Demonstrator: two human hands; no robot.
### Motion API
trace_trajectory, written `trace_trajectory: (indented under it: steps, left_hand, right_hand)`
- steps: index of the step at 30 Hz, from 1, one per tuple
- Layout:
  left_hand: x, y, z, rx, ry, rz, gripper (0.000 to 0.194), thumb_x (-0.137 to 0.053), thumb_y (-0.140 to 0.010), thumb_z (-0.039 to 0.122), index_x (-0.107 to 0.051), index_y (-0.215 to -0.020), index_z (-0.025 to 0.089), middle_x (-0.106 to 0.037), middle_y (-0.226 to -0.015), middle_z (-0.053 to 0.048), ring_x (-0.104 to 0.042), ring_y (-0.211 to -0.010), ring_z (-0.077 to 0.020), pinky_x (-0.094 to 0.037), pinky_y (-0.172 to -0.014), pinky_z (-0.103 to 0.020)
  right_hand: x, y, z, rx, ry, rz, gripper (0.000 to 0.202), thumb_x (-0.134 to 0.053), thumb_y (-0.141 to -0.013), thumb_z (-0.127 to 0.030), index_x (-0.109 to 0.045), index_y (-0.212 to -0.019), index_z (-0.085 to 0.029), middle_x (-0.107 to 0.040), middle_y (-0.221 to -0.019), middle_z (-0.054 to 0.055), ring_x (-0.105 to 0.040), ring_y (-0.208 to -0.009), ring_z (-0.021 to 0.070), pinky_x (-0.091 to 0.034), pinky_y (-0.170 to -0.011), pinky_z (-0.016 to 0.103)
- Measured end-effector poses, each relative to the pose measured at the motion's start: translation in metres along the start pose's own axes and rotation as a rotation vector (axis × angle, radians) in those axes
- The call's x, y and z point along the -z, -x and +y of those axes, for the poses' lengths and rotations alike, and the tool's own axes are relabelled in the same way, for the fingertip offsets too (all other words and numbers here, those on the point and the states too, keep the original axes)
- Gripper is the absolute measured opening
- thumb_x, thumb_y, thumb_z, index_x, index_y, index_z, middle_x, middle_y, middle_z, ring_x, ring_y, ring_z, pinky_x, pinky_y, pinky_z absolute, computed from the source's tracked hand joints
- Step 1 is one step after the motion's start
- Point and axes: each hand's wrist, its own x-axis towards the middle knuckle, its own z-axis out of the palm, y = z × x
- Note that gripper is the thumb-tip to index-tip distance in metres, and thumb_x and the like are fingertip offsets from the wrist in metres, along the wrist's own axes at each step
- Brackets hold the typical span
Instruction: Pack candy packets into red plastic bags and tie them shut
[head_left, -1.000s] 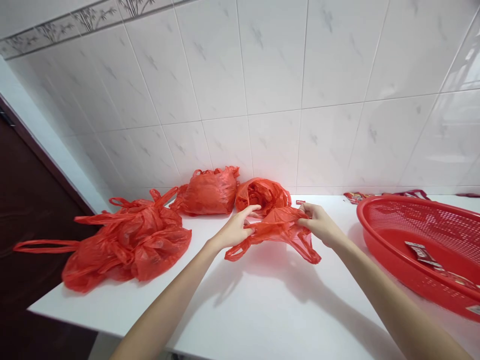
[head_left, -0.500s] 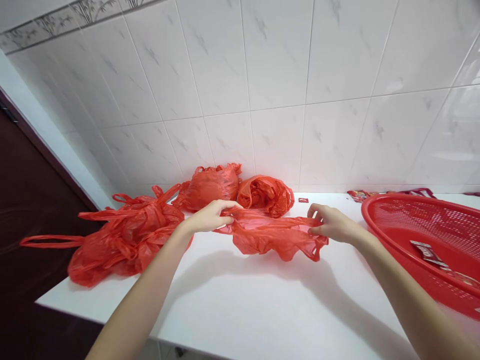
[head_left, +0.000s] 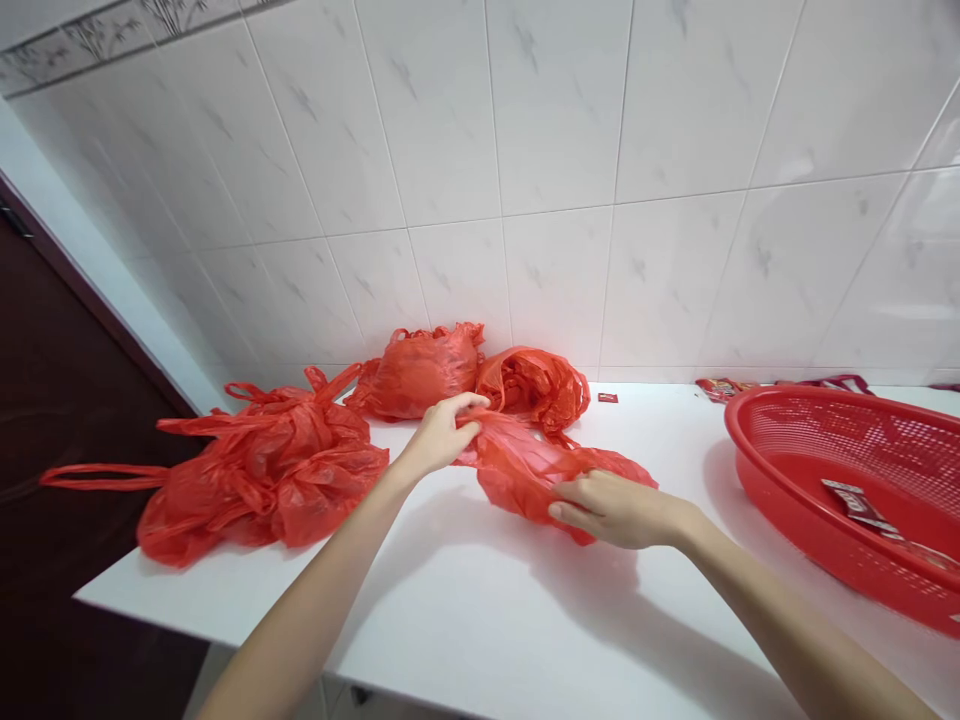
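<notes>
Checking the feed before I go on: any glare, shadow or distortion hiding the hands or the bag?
Head view: even light, and the left hand, right hand and red bag are sharp; soft shadows fall on the white counter beneath both arms; mild sheen on the wall tiles; wide-angle bending curves the tile lines and stretches the red basket.

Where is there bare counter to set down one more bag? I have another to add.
The widest bare patch is the near strip of the white counter, between the big pile of red bags and the red basket. Another lies at the wall, between the open bag and the basket. It is crowded back left, around the held bag.
</notes>
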Motion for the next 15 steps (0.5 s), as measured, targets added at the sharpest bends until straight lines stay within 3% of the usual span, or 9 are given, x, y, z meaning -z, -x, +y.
trace_trajectory:
  steps: [3,6,8,11,15]
  left_hand:
    - [0.008,-0.003,-0.008,0.080,-0.213,0.157,0.044,-0.051,-0.076,0.016,-0.069,-0.116,0.017,-0.074,-0.095,-0.006,-0.069,-0.083,-0.0232,-0.054,-0.084,-0.036]
    - [0.010,-0.001,-0.010,0.080,-0.382,0.121,0.051,-0.053,-0.075,0.015,-0.066,-0.124,0.016,-0.074,-0.101,-0.010,-0.068,-0.097,-0.0283,-0.052,-0.091,-0.040]
    - [0.006,0.004,-0.004,-0.033,-0.411,0.046,0.055,-0.057,-0.077,0.019,-0.062,-0.131,0.017,-0.069,-0.120,-0.013,-0.064,-0.114,-0.0304,-0.048,-0.100,-0.042]
    - [-0.006,0.016,0.011,-0.333,-0.336,-0.003,0.050,-0.057,-0.084,0.029,-0.062,-0.133,0.022,-0.058,-0.139,-0.011,-0.053,-0.130,-0.0295,-0.040,-0.111,-0.042]
    - [-0.028,0.031,0.030,-0.597,-0.283,-0.089,0.029,-0.051,-0.087,0.019,-0.075,-0.102,0.025,-0.072,-0.111,-0.008,-0.061,-0.109,-0.0267,-0.034,-0.110,-0.046]
  right_hand:
    - [-0.001,0.003,0.006,-0.073,-0.083,-0.124,0.039,-0.048,-0.096,-0.038,-0.041,-0.061,-0.022,-0.047,-0.061,-0.002,-0.040,-0.052,0.0136,-0.031,-0.052,0.028]
    - [-0.001,0.005,0.007,-0.121,-0.134,-0.156,0.051,-0.053,-0.092,-0.052,-0.040,-0.053,-0.022,-0.044,-0.055,-0.001,-0.038,-0.049,0.0136,-0.029,-0.049,0.029]
    - [0.000,0.005,0.005,-0.107,-0.175,-0.131,0.056,-0.053,-0.091,-0.058,-0.038,-0.052,-0.022,-0.044,-0.055,-0.001,-0.038,-0.050,0.0137,-0.029,-0.049,0.029]
    - [0.002,0.003,0.000,-0.094,-0.182,-0.108,0.055,-0.047,-0.095,-0.058,-0.035,-0.055,-0.022,-0.041,-0.055,-0.002,-0.034,-0.051,0.0134,-0.028,-0.050,0.029]
    - [0.005,0.002,-0.002,-0.067,-0.196,-0.124,0.050,-0.042,-0.097,-0.054,-0.035,-0.060,-0.022,-0.038,-0.056,-0.003,-0.031,-0.050,0.0130,-0.028,-0.050,0.030]
